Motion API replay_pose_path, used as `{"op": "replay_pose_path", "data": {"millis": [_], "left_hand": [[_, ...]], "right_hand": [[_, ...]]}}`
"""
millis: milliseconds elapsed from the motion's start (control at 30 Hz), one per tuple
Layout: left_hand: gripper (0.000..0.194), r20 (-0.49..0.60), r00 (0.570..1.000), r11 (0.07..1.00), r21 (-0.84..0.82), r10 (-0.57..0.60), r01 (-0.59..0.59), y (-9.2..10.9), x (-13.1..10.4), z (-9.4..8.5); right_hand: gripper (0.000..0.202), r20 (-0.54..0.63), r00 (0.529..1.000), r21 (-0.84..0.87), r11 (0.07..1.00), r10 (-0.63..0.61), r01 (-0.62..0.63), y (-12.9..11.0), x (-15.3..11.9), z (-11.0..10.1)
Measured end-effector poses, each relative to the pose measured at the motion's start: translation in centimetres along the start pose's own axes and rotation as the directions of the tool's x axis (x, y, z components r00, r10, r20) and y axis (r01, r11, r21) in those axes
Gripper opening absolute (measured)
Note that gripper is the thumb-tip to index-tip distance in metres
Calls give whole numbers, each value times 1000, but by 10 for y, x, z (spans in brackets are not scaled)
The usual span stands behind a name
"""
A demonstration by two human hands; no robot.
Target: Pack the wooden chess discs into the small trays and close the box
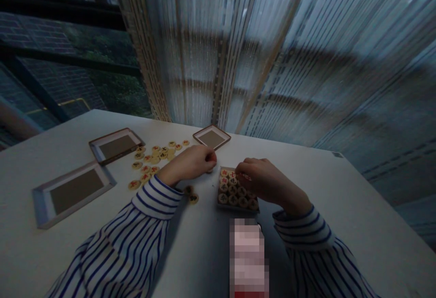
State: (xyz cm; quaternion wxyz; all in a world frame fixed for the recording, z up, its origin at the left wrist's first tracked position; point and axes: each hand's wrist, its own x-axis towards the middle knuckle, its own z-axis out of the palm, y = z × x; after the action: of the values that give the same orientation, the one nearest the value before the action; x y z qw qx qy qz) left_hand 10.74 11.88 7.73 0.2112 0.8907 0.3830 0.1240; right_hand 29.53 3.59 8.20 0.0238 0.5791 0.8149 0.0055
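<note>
A small box [238,208] filled with rows of round xiangqi pieces [232,189] stands in the middle of the white table. My right hand [264,177] is over its upper right part, fingers bent down onto the pieces and partly hiding them. Left of the box, my left hand [194,159] is closed just above the table, with a piece [210,170] partly visible beneath its fingers; whether it grips anything is hidden. Loose round pieces with red and black characters [145,169] lie scattered left of my left hand. Two more [193,198] sit beside my left wrist.
On the white table [190,252], two shallow open trays [76,189] [116,146] lie at the left. A smaller box lid [211,137] rests near the far edge. Beyond the table hang string curtains [218,52]. A pixelated patch covers the near middle.
</note>
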Motion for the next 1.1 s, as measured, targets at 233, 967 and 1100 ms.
{"op": "replay_pose_path", "data": {"millis": [233, 967, 1100], "left_hand": [[16, -68, 997, 1000, 9, 18, -18, 9, -18, -1], [26, -18, 998, 997, -48, 67, -68, -56, -76, 23], [29, 19, 995, 994, -53, 97, -96, -58, -78, 25]], "right_hand": [[21, -39, 999, -32, 999, -9, 7, -8, -6, -14], [19, -174, 982, 14, 997, -76, 79, -22, -6, -15], [19, -167, 982, 10, 996, -83, 86, -23, -5, -14]]}}
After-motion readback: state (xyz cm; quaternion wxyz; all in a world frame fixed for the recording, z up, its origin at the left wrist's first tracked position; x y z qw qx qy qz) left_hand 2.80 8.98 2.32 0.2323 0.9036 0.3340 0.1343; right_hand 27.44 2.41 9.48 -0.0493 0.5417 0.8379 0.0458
